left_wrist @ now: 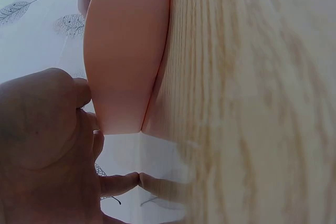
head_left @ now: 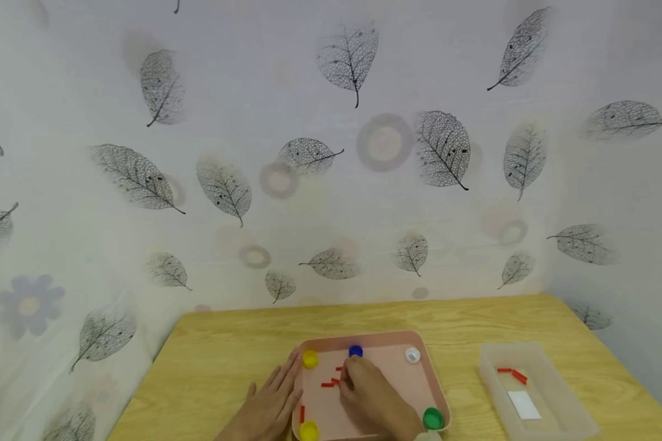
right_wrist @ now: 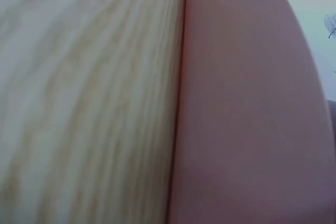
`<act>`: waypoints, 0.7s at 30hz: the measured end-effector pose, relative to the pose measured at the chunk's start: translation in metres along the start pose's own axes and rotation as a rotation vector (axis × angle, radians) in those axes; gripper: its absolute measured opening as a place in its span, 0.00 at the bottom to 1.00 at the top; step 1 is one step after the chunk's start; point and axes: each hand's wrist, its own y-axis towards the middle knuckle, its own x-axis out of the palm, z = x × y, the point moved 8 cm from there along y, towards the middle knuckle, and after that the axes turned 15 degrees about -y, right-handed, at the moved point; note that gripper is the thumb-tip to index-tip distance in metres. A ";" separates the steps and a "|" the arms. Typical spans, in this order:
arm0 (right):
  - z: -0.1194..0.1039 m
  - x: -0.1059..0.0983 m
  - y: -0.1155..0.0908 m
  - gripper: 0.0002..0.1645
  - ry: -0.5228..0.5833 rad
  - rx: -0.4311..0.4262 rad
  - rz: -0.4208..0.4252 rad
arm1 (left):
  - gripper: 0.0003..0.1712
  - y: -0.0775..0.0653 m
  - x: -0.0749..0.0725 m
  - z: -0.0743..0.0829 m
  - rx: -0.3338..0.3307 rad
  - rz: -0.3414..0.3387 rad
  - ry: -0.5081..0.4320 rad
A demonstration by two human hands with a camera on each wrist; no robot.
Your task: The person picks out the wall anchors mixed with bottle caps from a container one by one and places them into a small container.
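Note:
A pink tray (head_left: 388, 383) lies on the wooden table. My left hand (head_left: 273, 398) rests with straight fingers along its left rim; the left wrist view shows that hand (left_wrist: 47, 145) beside the tray's outer wall (left_wrist: 126, 51). Over the tray's middle, my right hand (head_left: 372, 392) has its fingers bent, tips down just below a blue round cap (head_left: 355, 350). Short red sticks (head_left: 327, 385) lie by these fingertips, and I cannot tell whether the fingers pinch one. Another red stick (head_left: 302, 414) lies near the left wall. The right wrist view shows only tray wall (right_wrist: 252, 98) and table.
Round caps sit around the tray: yellow (head_left: 310, 359) at upper left, another yellow (head_left: 309, 430) at lower left, white (head_left: 412, 355) at upper right, green (head_left: 433, 419) at lower right. Right of it, a translucent box (head_left: 565, 401) holds red pieces (head_left: 519, 376) and a white card (head_left: 524, 405).

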 end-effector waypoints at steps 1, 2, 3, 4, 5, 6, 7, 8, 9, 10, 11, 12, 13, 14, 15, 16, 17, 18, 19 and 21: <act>0.001 -0.001 -0.001 0.02 0.011 0.004 0.000 | 0.36 0.000 0.000 0.000 0.006 -0.001 -0.002; 0.001 -0.002 -0.002 0.02 0.019 0.009 -0.002 | 0.36 0.000 0.000 0.001 0.014 0.001 -0.004; 0.001 -0.003 -0.003 0.02 0.021 0.011 -0.002 | 0.40 0.000 0.002 0.001 0.026 -0.017 0.024; 0.001 -0.003 -0.004 0.03 0.024 0.013 -0.006 | 0.40 -0.001 0.002 0.001 0.025 -0.021 0.022; 0.001 -0.003 -0.005 0.03 0.035 0.018 -0.016 | 0.40 -0.001 0.002 0.001 0.027 -0.022 0.024; 0.001 -0.004 -0.006 0.03 0.035 0.023 -0.021 | 0.40 -0.002 0.002 0.001 0.021 -0.022 0.030; 0.001 -0.004 -0.007 0.03 0.045 0.035 -0.031 | 0.40 -0.002 0.003 0.000 0.015 -0.025 0.036; 0.001 -0.006 -0.008 0.03 0.037 0.040 -0.029 | 0.40 -0.002 0.002 0.000 0.016 -0.019 0.033; 0.000 -0.008 -0.009 0.03 0.037 0.042 -0.020 | 0.40 -0.003 0.002 0.001 0.015 -0.018 0.033; 0.000 -0.010 -0.010 0.03 0.038 0.045 -0.012 | 0.36 -0.002 0.001 0.001 0.008 -0.001 0.004; 0.000 -0.014 -0.011 0.03 0.036 0.045 -0.002 | 0.36 -0.001 0.000 0.001 0.009 0.002 0.007; -0.001 -0.017 -0.013 0.04 0.022 0.034 0.015 | 0.38 -0.002 0.000 0.002 0.015 -0.006 0.024; -0.001 -0.021 -0.015 0.04 0.020 0.024 0.030 | 0.37 -0.001 0.000 0.002 0.016 -0.006 0.024; -0.002 -0.025 -0.017 0.05 0.008 0.006 0.050 | 0.38 0.000 0.000 0.002 0.013 -0.005 0.024; -0.002 -0.029 -0.019 0.05 0.003 -0.008 0.065 | 0.38 0.000 0.000 0.002 0.009 -0.011 0.029; -0.003 -0.032 -0.021 0.05 -0.004 -0.024 0.075 | 0.38 0.001 0.000 0.001 0.007 -0.013 0.028; -0.003 -0.034 -0.024 0.05 0.000 -0.037 0.082 | 0.38 0.001 0.000 0.001 0.000 -0.017 0.023; -0.003 -0.037 -0.026 0.06 -0.001 -0.048 0.093 | 0.38 0.002 0.001 0.000 -0.005 -0.021 0.017; -0.003 -0.039 -0.028 0.06 -0.001 -0.057 0.101 | 0.37 0.002 0.000 -0.001 -0.017 -0.014 -0.005; -0.003 -0.044 -0.031 0.07 -0.015 -0.078 0.127 | 0.37 0.002 0.000 -0.001 -0.023 -0.019 -0.014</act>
